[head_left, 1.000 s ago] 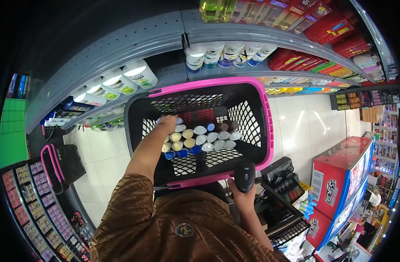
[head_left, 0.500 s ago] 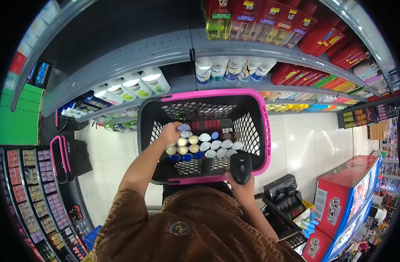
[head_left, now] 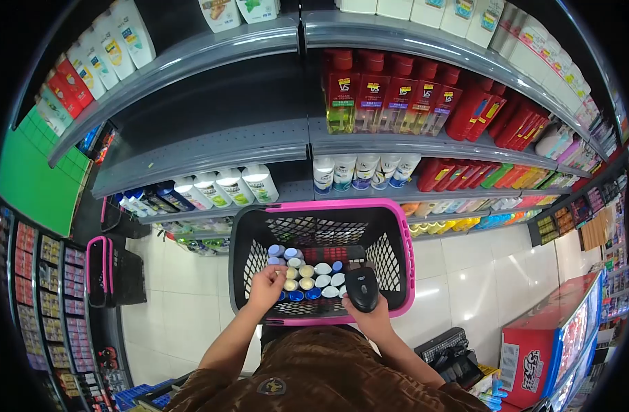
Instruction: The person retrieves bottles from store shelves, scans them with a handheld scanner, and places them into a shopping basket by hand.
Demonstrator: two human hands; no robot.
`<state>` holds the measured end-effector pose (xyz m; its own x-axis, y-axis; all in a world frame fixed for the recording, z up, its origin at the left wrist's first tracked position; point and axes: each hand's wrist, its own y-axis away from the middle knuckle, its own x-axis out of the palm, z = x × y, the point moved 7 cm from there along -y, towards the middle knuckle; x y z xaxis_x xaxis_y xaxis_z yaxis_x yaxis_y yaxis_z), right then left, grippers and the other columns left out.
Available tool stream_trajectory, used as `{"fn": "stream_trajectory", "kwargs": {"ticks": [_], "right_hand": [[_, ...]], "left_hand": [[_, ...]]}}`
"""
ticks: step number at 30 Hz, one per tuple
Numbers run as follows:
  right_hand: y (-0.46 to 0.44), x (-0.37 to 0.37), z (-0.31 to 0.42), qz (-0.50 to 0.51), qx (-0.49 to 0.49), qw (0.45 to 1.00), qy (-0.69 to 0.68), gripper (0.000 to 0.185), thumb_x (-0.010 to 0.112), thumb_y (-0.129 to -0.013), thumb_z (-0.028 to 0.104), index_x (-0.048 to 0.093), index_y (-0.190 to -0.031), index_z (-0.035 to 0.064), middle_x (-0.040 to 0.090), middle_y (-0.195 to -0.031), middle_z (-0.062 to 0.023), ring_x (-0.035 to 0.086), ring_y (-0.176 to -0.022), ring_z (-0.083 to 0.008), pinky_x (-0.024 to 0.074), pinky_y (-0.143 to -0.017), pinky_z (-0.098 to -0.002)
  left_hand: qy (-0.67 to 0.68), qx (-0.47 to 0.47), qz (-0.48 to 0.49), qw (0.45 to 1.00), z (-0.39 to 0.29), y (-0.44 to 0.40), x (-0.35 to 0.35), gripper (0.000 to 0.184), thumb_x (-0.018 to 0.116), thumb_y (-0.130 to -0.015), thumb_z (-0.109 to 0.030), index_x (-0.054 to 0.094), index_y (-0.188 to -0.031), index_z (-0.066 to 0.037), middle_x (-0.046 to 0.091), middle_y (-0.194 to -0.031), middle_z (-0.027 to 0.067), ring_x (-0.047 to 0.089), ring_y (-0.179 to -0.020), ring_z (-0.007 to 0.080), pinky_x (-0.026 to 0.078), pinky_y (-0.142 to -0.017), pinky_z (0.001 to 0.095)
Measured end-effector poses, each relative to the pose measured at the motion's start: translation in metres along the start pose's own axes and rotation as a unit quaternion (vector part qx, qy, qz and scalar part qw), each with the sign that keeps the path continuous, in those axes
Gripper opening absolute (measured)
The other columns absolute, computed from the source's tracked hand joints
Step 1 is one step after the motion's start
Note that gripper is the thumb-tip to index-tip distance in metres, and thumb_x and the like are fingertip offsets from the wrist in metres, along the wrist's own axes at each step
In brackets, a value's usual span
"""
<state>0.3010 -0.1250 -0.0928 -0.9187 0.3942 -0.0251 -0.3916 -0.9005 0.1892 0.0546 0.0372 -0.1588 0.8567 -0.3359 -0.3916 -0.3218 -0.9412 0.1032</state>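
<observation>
A black basket with a pink rim (head_left: pixel 328 206) stands in front of my body, holding several bottles with white, cream, blue and lilac caps. My left hand (head_left: pixel 268 285) is over the basket's left part, beside the cream caps (head_left: pixel 306 271); its fingers are bent together, and what they hold, if anything, is too small to make out. Lilac caps (head_left: pixel 276 251) lie just beyond it. My right hand (head_left: pixel 369 314) grips a black handheld scanner (head_left: pixel 362 288) above the basket's right part, hiding some bottles below.
Shelves (head_left: pixel 225 151) with white bottles (head_left: pixel 259 182) and red bottles (head_left: pixel 371 89) rise beyond the basket. Another black basket (head_left: pixel 126 275) stands at the left, near a rack of small packs (head_left: pixel 50 275). A red freezer-like case (head_left: pixel 534 350) is at the lower right.
The view has tilted up, showing more shelves. My left hand has come back from the lilac caps towards the near side. My right hand has brought the scanner over the basket.
</observation>
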Motion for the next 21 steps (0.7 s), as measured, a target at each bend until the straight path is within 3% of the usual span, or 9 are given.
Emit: {"fn": "stream_trajectory", "kwargs": {"ticks": [2,10,20,21], "right_hand": [[0.000,0.005,-0.004,0.008,-0.015,1.000,-0.003,0.024,0.080,-0.087,0.015,0.068,-0.102,0.0008,0.072,-0.092,-0.0055,0.065,-0.084,-0.0121,0.0524,-0.076,-0.0317],[0.011,0.010,0.010,-0.011,-0.014,1.000,-0.008,0.024,0.080,-0.087,0.015,0.068,-0.102,0.0005,0.070,-0.090,-0.0042,0.063,-0.081,-0.0114,0.0519,-0.076,-0.0314],[0.015,0.054,0.021,-0.017,-0.017,0.999,0.031,0.026,0.081,-0.087,0.017,0.068,-0.100,-0.0010,0.071,-0.089,-0.0041,0.062,-0.081,-0.0104,0.0519,-0.075,-0.0303],[0.015,0.061,0.021,-0.013,-0.006,0.999,0.033,0.026,0.081,-0.088,0.017,0.068,-0.100,-0.0010,0.072,-0.089,-0.0047,0.063,-0.081,-0.0102,0.0522,-0.075,-0.0304]], "left_hand": [[0.016,0.010,0.015,1.000,0.007,0.003,0.008,0.012,0.067,-0.095,-0.011,0.073,-0.103,-0.004,0.050,-0.055,-0.0027,0.042,-0.050,0.0052,0.034,-0.049,0.0276],[-0.062,0.088,0.081,0.991,-0.033,0.005,0.028,0.014,0.068,-0.092,-0.012,0.073,-0.105,-0.007,0.053,-0.052,0.0035,0.049,-0.045,0.0114,0.037,-0.047,0.0307],[-0.039,0.126,0.058,0.990,-0.044,0.015,-0.022,0.013,0.069,-0.092,-0.011,0.074,-0.104,-0.008,0.051,-0.051,0.0033,0.046,-0.043,0.0125,0.036,-0.046,0.0314],[-0.037,0.109,0.057,0.992,-0.040,0.016,-0.029,0.014,0.067,-0.093,-0.009,0.074,-0.105,-0.007,0.050,-0.052,0.0000,0.043,-0.046,0.0083,0.034,-0.047,0.0295]]}}
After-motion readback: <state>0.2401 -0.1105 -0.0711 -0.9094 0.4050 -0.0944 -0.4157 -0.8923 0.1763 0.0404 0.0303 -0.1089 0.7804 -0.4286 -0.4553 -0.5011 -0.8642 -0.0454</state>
